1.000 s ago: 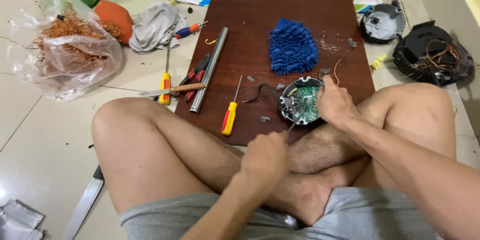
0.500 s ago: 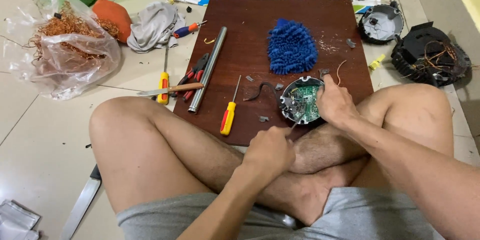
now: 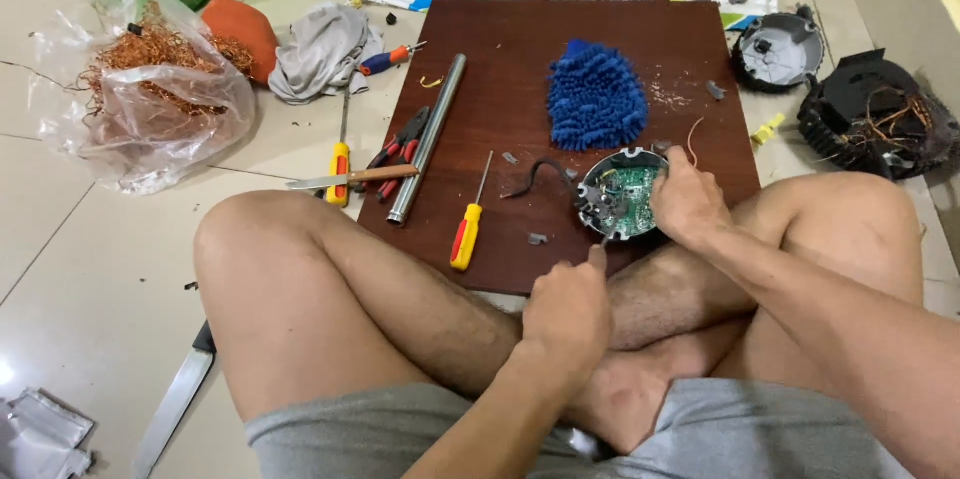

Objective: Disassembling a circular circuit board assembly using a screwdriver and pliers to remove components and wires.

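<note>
My right hand (image 3: 685,204) grips the right rim of a round grey housing (image 3: 600,201) with a green circuit board (image 3: 630,197) inside. It rests on the near edge of a dark brown wooden board (image 3: 520,59), against my crossed legs. A black cable (image 3: 535,176) trails from the housing to the left. My left hand (image 3: 568,311) is clenched just below the housing, thumb up, around a thin tool whose tip (image 3: 604,236) touches the housing's near rim. Most of the tool is hidden in the fist.
On the board lie a yellow-handled screwdriver (image 3: 467,229), a metal tube (image 3: 428,137), red pliers (image 3: 400,149) and a blue chenille mitt (image 3: 597,96). A knife (image 3: 350,179) and second screwdriver (image 3: 341,154) lie left. A bag of copper wire (image 3: 150,89), a large knife (image 3: 175,401) and black motor parts (image 3: 870,114) lie around.
My left hand has moved up from my lap to the near rim of the round housing. My right hand has stayed on the housing.
</note>
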